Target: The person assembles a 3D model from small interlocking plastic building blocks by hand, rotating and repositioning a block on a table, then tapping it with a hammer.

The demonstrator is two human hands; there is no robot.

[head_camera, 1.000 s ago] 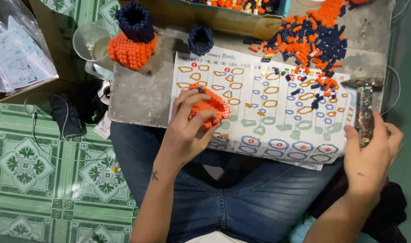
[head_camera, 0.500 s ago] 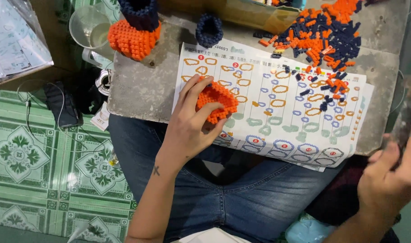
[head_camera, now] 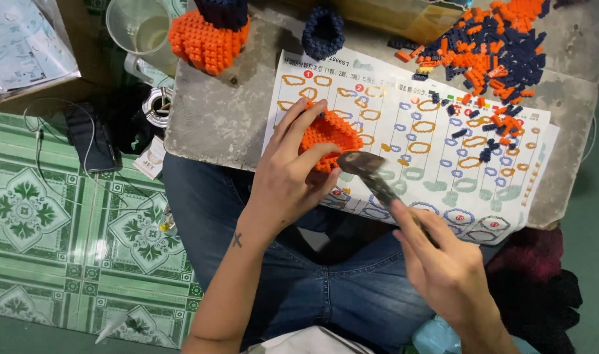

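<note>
My left hand (head_camera: pixel 288 176) grips an orange piece built of small bricks (head_camera: pixel 331 135), pressing it against the printed instruction sheet (head_camera: pixel 437 177) on the grey stone slab (head_camera: pixel 227 118). My right hand (head_camera: pixel 444 265) holds a small metal hammer (head_camera: pixel 368 172) by its handle, its head right beside the orange piece. A loose heap of orange and dark blue bricks (head_camera: pixel 496 52) lies at the slab's far right.
An orange and dark blue brick figure (head_camera: pixel 211 36) and a dark blue brick ring (head_camera: pixel 324 33) stand at the slab's back. A clear plastic cup (head_camera: pixel 139 29), a dark phone (head_camera: pixel 93 141) with cable and plastic bags (head_camera: pixel 24 46) sit left, above the green tiled floor (head_camera: pixel 43 216).
My right hand swung in from the far right edge and brought the hammer head up to the orange piece. My left hand kept its grip on the piece.
</note>
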